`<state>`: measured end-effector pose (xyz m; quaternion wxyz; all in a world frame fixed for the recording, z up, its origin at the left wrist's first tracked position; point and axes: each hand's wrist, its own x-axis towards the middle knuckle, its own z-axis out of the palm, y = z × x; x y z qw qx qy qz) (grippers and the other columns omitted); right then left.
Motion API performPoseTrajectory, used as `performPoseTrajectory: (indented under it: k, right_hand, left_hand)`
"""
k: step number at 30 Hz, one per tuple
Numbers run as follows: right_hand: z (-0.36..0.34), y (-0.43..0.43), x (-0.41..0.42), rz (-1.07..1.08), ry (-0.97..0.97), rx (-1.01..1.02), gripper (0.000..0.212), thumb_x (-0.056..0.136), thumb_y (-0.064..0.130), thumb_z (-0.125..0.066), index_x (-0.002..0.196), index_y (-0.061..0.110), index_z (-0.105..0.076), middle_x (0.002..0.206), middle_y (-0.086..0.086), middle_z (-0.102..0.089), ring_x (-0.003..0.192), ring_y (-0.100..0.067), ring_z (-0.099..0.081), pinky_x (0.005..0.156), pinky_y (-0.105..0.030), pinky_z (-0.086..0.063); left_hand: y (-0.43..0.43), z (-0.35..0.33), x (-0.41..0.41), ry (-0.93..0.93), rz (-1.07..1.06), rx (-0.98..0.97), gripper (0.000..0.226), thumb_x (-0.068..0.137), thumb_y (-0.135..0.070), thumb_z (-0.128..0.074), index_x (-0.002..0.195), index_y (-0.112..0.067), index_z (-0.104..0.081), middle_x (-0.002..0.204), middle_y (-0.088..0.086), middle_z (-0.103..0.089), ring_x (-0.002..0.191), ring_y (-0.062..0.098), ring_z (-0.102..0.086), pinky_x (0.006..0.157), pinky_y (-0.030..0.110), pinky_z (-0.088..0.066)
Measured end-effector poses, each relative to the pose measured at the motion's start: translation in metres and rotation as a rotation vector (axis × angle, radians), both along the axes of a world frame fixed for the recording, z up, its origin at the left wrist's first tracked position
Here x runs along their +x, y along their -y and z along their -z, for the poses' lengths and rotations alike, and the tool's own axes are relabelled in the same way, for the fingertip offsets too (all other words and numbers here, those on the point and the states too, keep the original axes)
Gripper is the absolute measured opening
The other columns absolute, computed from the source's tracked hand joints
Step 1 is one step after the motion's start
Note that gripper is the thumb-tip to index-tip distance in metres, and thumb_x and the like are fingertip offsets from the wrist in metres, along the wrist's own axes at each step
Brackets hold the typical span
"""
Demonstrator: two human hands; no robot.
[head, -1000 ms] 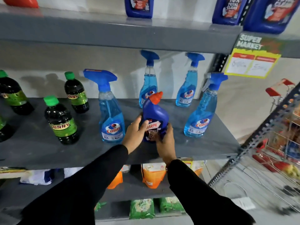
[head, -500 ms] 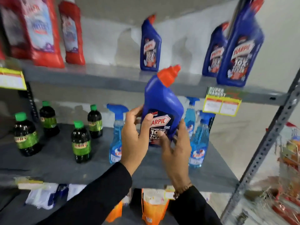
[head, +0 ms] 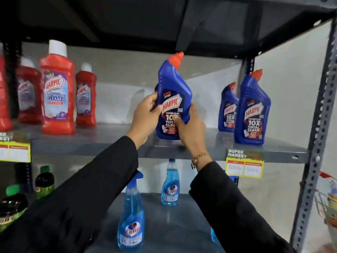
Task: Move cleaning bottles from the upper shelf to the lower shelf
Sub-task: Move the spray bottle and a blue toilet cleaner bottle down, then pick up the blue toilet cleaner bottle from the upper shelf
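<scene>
A blue Harpic bottle with an orange cap stands upright at the front of the upper shelf, its base at or just above the shelf surface. My left hand grips its left side and my right hand grips its lower right, thumb across the label. Two more blue Harpic bottles stand on the same shelf to the right. The lower shelf below carries blue Colin spray bottles.
Red Harpic bathroom cleaner bottles crowd the upper shelf's left end. Dark green-capped bottles stand at the lower shelf's left. A yellow price tag hangs from the upper shelf edge. A grey perforated upright and a wire cart are at right.
Both hands have lifted the blue Harpic bottle from the lower shelf up to the upper shelf. The camera has tilted upward with it.
</scene>
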<state>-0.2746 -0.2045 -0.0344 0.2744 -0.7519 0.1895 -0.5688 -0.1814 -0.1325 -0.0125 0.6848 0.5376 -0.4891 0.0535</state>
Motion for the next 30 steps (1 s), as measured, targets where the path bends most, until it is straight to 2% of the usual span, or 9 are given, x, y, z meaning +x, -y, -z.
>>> performPoseTrajectory:
  k: [3,8,12,15,18,21,24,27,30]
  right_hand:
    - [-0.001,0.014,0.015,-0.050,-0.041,0.089,0.041,0.086,0.017,-0.060,0.123,0.012,-0.044,0.118,-0.013,-0.065,0.103,-0.032,-0.062,0.083,-0.036,-0.049]
    - [0.000,0.024,0.027,-0.068,-0.047,0.119,0.044,0.088,0.017,-0.057,0.129,0.014,-0.040,0.121,-0.012,-0.061,0.104,-0.028,-0.060,0.079,-0.031,-0.046]
    - [0.012,0.016,0.025,0.025,0.100,0.029,0.045,0.088,0.011,-0.055,0.131,0.016,-0.040,0.118,-0.005,-0.052,0.104,-0.011,-0.049,0.077,-0.008,-0.042]
    - [0.050,-0.014,0.012,0.131,0.415,-0.304,0.031,0.091,0.007,-0.048,0.122,0.008,-0.049,0.112,-0.007,-0.054,0.103,-0.007,-0.046,0.085,-0.001,-0.035]
    - [0.134,-0.034,0.025,0.063,0.387,-0.473,0.024,0.093,0.009,-0.038,0.113,0.009,-0.052,0.107,-0.005,-0.055,0.103,-0.010,-0.049,0.097,-0.011,-0.034]
    - [0.220,-0.047,0.042,-0.085,0.075,-0.200,0.030,0.092,0.016,-0.041,0.121,0.022,-0.045,0.116,-0.005,-0.054,0.111,0.003,-0.038,0.102,-0.005,-0.025]
    - [0.273,-0.049,0.058,-0.182,-0.202,0.209,0.055,0.091,0.013,-0.051,0.136,0.031,-0.026,0.135,-0.006,-0.037,0.125,-0.006,-0.030,0.107,-0.013,-0.022]
    - [0.292,-0.053,0.064,-0.264,-0.296,0.479,0.064,0.092,0.008,-0.050,0.144,0.016,-0.014,0.140,-0.019,-0.034,0.125,-0.019,-0.037,0.092,-0.006,-0.023]
    - [0.317,-0.057,0.087,-0.230,-0.357,0.625,0.066,0.090,0.003,-0.048,0.144,0.019,-0.013,0.132,-0.023,-0.040,0.118,-0.025,-0.046,0.085,-0.010,-0.029]
  left_hand:
    - [0.014,0.001,0.015,-0.062,-0.011,0.073,0.036,0.093,-0.007,-0.046,0.128,-0.015,-0.047,0.121,0.008,-0.063,0.105,0.019,-0.062,0.094,0.043,-0.052]
    - [0.020,0.001,0.027,-0.080,-0.009,0.113,0.036,0.092,-0.011,-0.049,0.128,-0.015,-0.046,0.124,0.006,-0.062,0.106,0.018,-0.061,0.092,0.038,-0.052]
    - [0.009,0.004,0.020,0.028,-0.135,0.118,0.035,0.093,-0.013,-0.046,0.128,-0.015,-0.045,0.120,-0.007,-0.057,0.104,0.009,-0.055,0.079,0.004,-0.044]
    - [-0.019,0.036,0.005,0.183,-0.305,-0.246,0.028,0.095,-0.014,-0.043,0.121,-0.011,-0.050,0.119,-0.006,-0.056,0.110,0.005,-0.052,0.090,0.007,-0.039]
    - [-0.034,0.111,0.007,0.261,-0.398,-0.512,0.015,0.092,-0.011,-0.044,0.101,-0.010,-0.055,0.095,-0.002,-0.058,0.092,-0.003,-0.052,0.084,0.015,-0.041]
    - [-0.040,0.192,0.010,-0.065,-0.307,-0.357,0.007,0.087,-0.024,-0.046,0.088,-0.030,-0.050,0.086,0.003,-0.055,0.081,0.009,-0.053,0.077,0.027,-0.043]
    - [-0.034,0.245,0.030,-0.456,-0.279,0.004,0.023,0.091,-0.030,-0.051,0.112,-0.023,-0.047,0.113,0.008,-0.055,0.099,0.011,-0.053,0.093,0.040,-0.044]
    - [-0.038,0.268,0.047,-0.463,-0.212,0.320,0.059,0.087,-0.043,-0.053,0.138,-0.023,-0.032,0.145,0.004,-0.040,0.130,0.017,-0.040,0.109,0.043,-0.035]
    - [-0.034,0.289,0.067,-0.548,-0.164,0.463,0.051,0.087,-0.040,-0.055,0.133,-0.021,-0.043,0.131,0.005,-0.057,0.114,0.016,-0.056,0.101,0.037,-0.044]
